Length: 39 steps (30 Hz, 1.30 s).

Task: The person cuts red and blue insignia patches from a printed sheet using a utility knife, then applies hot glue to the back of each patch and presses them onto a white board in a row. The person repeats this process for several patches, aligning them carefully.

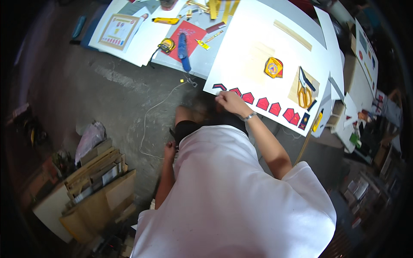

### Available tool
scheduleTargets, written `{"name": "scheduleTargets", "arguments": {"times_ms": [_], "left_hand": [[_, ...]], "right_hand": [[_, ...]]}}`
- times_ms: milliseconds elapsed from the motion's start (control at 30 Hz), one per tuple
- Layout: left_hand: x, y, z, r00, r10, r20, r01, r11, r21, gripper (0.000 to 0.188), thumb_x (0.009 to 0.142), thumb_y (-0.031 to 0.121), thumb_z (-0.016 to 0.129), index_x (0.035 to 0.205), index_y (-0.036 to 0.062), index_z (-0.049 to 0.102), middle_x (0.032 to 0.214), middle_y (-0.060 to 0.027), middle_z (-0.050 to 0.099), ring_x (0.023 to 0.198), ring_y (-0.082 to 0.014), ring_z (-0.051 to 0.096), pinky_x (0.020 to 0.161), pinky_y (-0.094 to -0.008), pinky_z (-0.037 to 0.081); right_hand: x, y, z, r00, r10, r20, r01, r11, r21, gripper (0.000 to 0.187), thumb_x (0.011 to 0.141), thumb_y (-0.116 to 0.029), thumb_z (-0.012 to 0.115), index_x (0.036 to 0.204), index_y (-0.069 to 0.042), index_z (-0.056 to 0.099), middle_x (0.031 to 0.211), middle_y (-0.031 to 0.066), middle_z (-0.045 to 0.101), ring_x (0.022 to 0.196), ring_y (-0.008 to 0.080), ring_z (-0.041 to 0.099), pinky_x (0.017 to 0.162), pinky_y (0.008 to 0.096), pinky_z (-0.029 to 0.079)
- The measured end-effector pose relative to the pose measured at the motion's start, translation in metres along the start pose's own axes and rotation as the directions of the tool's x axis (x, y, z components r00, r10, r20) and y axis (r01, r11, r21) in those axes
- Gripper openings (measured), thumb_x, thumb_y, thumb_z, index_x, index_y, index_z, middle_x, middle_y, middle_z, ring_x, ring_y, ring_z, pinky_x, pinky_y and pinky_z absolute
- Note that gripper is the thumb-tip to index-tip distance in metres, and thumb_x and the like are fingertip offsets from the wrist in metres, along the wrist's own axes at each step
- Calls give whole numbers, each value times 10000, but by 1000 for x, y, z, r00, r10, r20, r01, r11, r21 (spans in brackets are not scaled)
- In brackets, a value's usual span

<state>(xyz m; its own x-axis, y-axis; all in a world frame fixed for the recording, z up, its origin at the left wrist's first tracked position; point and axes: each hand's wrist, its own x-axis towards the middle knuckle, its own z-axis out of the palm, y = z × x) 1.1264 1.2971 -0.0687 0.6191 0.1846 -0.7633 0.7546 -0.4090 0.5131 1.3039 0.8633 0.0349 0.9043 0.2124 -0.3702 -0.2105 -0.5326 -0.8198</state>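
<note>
My right hand (229,103), with a band on its wrist, lies at the near edge of a large white board (254,38). Its fingers curl on that edge beside a row of red and dark pentagon patches (262,103). A dark chevron patch (219,87) starts the row just left of the fingertips. My left hand (169,150) hangs low beside my bare knee (185,115), blurred and closed into a loose fist. My white shirt fills the lower middle of the view.
On the board lie a yellow-and-red emblem (273,67) and yellow-handled scissors (304,92). Further left are a red sheet (193,32), a blue tool (183,49), a yellow tape measure (167,44) and a framed picture (118,30). A white cord (150,112) crosses the concrete floor. Stacked boards (94,180) stand lower left.
</note>
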Motion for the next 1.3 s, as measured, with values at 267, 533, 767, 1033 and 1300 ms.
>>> {"name": "scheduleTargets", "arguments": {"times_ms": [267, 533, 767, 1033, 1300], "left_hand": [[103, -14, -45, 898, 353, 264, -424, 853, 303, 324, 969, 231, 620, 1127, -43, 692, 989, -240, 742, 970, -376, 722, 854, -444, 536], [196, 167, -85, 842, 419, 340, -535, 723, 436, 270, 998, 248, 590, 1084, 16, 698, 974, -230, 730, 901, -397, 709, 812, -444, 540], [123, 263, -8, 489, 602, 631, -869, 272, 414, 214, 979, 198, 594, 1081, 32, 681, 1047, -173, 697, 981, -386, 672, 854, -449, 533], [3, 308, 152, 102, 657, 747, -993, 30, 110, 409, 889, 144, 703, 1279, 44, 627, 1351, -154, 606, 1274, -357, 564, 1060, -455, 465], [-51, 300, 329, 53, 546, 836, -935, -267, 234, 794, 906, 216, 699, 1545, -47, 307, 1629, -238, 279, 1533, -377, 246, 1240, -445, 277]], "right_hand": [[-41, -14, 55, 960, 248, -132, -255, 966, -37, 196, 955, -222, 628, 960, -28, 653, 900, 211, 705, 878, 419, 675, 767, 495, 525], [-124, -12, 130, 741, 597, -307, -599, 794, 99, 220, 967, -235, 621, 1018, -38, 705, 1006, 230, 713, 965, 436, 673, 846, 509, 531], [-188, -5, 163, 488, 675, -553, -648, 705, 289, 283, 984, -252, 620, 1100, -5, 697, 1117, 226, 672, 1021, 432, 647, 896, 481, 516], [-213, 73, 53, 472, 301, -828, -629, 774, -78, 463, 1026, -251, 557, 1418, -5, 533, 1440, 214, 545, 1315, 381, 529, 1094, 481, 424], [-188, 164, -43, 812, 23, -584, -353, 815, -459, 682, 977, -314, 632, 1554, -54, 378, 1608, 161, 386, 1482, 334, 376, 1193, 476, 339]]}}
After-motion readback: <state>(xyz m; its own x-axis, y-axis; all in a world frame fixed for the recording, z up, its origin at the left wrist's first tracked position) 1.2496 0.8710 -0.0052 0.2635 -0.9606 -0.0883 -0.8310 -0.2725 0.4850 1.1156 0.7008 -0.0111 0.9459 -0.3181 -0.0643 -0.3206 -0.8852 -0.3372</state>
